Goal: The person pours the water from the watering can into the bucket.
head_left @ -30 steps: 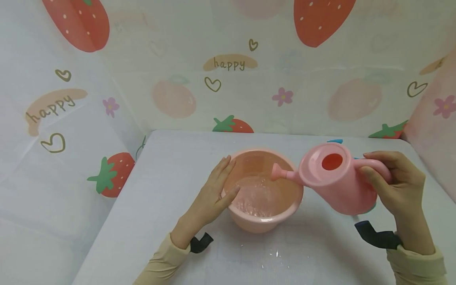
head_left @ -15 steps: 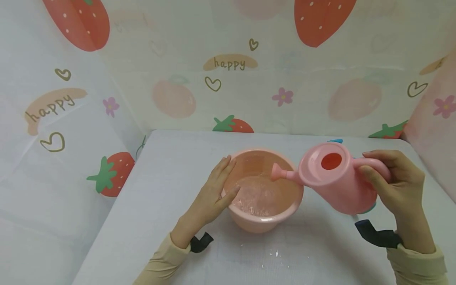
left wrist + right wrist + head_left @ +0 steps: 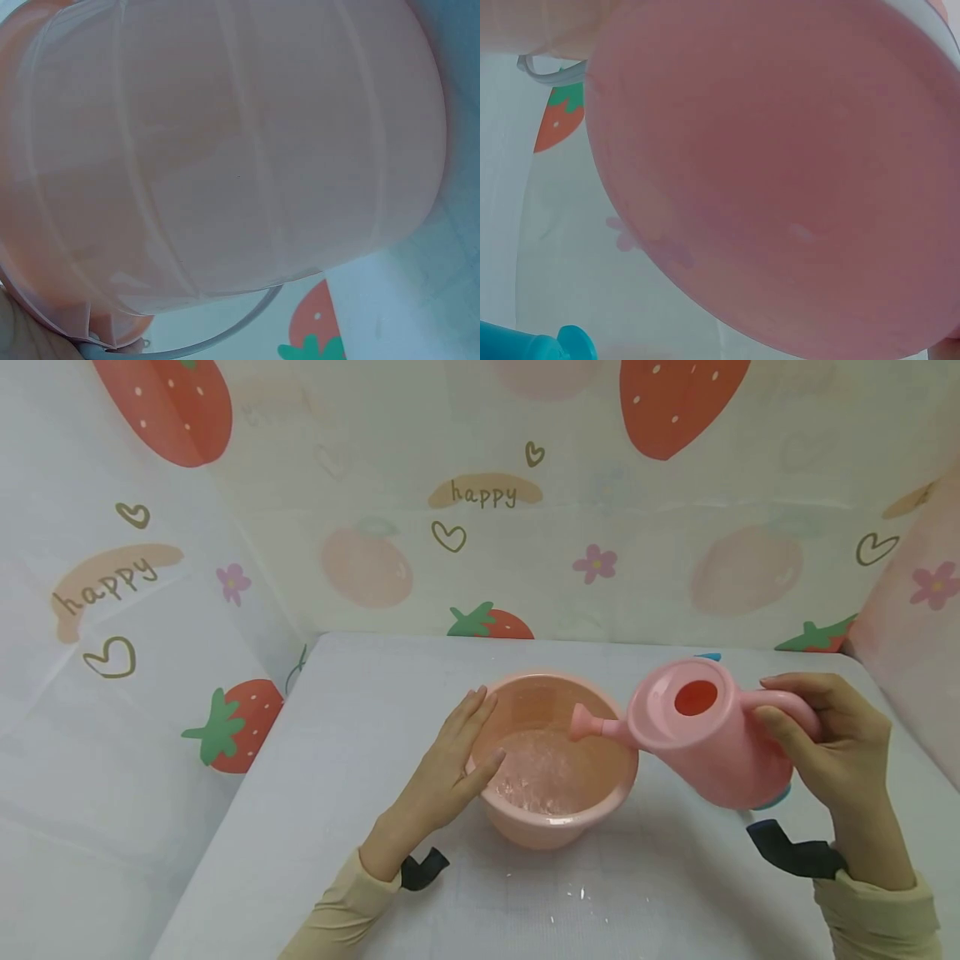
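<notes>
In the head view, a white table [image 3: 360, 718] stands against cloth [image 3: 300, 468] hung behind it and at both sides, bearing two fully legible "happy" prints [image 3: 486, 492]; droplets [image 3: 583, 893] dot the surface nearer the person than the left fingers. Two hands show: the left hand [image 3: 450, 764] lays nearly straight fingers against the rim of one pink basin [image 3: 558, 821], grasping nothing, with water [image 3: 536, 772] to the right of those fingers; the right hand [image 3: 843, 739] curls its fingers round the handle of one pink watering can [image 3: 720, 760], its body left of them, its spout [image 3: 600, 727] over the basin. In the left wrist view, one grey handle [image 3: 217, 337] curves away right of a sliver of hand. In the right wrist view, one blue object [image 3: 536, 345] sits well left of the barely visible fingers, whose hold I cannot tell there.
</notes>
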Available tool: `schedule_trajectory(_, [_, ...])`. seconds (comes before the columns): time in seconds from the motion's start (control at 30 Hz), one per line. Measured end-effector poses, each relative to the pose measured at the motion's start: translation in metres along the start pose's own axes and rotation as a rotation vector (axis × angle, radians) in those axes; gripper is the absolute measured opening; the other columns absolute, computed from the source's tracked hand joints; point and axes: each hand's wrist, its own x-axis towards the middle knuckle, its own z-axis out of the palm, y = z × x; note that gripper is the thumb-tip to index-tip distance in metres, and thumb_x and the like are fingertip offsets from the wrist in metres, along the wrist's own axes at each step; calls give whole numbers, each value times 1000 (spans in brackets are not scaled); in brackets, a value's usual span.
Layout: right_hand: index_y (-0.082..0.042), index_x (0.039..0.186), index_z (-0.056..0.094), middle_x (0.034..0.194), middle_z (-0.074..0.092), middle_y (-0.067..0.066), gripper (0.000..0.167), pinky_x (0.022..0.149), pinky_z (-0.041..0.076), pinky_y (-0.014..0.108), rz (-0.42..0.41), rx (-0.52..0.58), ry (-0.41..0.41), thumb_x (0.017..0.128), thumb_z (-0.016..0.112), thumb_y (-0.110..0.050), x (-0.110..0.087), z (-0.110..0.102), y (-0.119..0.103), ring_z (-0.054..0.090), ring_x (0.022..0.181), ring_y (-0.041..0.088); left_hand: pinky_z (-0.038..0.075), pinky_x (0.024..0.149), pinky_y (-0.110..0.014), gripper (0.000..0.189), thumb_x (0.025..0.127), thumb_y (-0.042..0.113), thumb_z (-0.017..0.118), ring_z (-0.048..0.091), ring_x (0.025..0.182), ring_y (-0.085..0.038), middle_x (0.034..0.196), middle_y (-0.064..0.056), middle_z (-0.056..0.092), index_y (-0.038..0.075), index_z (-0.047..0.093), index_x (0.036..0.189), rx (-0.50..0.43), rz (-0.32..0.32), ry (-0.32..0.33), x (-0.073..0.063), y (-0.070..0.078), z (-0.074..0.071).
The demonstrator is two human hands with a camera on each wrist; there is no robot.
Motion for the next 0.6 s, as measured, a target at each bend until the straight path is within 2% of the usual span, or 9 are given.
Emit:
schedule_trajectory(0.3, [24,94,57,88,69,11,30,73,50,14,-9,34,-7,72,72,8,3,3,-2,64,77,12,23,111,-48,63,96,48,38,10,143,-19,155,0,15,16,23,148,-8,-3,2,1,0,0])
schedule_trajectory(0.6, [24,93,57,86,69,11,28,72,50,16,14,46,4,72,71,11,6,9,-7,64,76,12,24,110,-49,63,95,48,39,14,142,-25,155,0,15,16,23,148,-9,5,7,0,-2,2])
